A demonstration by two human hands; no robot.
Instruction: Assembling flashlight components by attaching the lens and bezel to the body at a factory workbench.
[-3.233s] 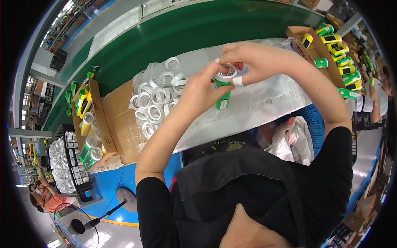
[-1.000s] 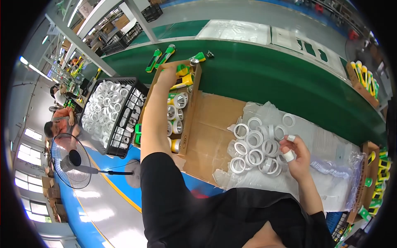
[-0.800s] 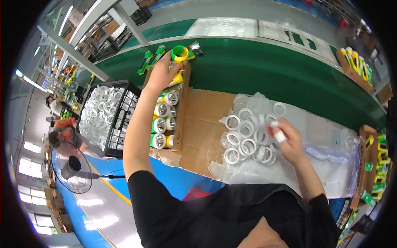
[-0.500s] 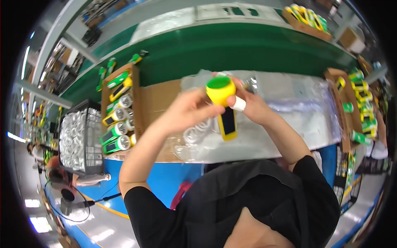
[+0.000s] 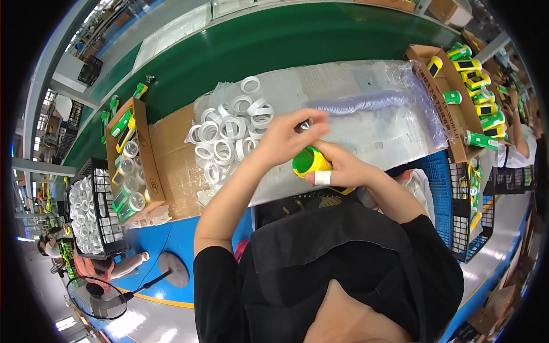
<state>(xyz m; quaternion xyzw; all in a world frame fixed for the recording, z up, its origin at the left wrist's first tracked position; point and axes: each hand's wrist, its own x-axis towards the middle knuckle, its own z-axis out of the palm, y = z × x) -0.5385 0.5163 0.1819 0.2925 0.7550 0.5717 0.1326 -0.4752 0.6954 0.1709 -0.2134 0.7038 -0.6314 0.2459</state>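
My right hand point(image 5: 346, 166), with white tape round one finger, grips a yellow flashlight body point(image 5: 310, 162) with a green inside, its open round end tilted up to the left. Just above that end is my left hand point(image 5: 289, 137), fingers curled round a small shiny silver part point(image 5: 305, 124) that they mostly hide. Left of my left hand lies a heap of white rings point(image 5: 231, 128) on the plastic-covered worktop point(image 5: 354, 80). A row of nested pale rings point(image 5: 366, 103) stretches to the right behind my hands.
A cardboard box point(image 5: 150, 166) of green and yellow flashlights stands at left, beside a black crate point(image 5: 111, 220) of white rings. Another cardboard box point(image 5: 457, 117) is at right, near more flashlights point(image 5: 486, 108). A green surface point(image 5: 257, 48) runs behind. A fan point(image 5: 97, 297) stands lower left.
The view has swung, uncovering the rings. The flashlight body has come lower and nearer, its open end now tilted. My left hand has left it and closed on the silver part.
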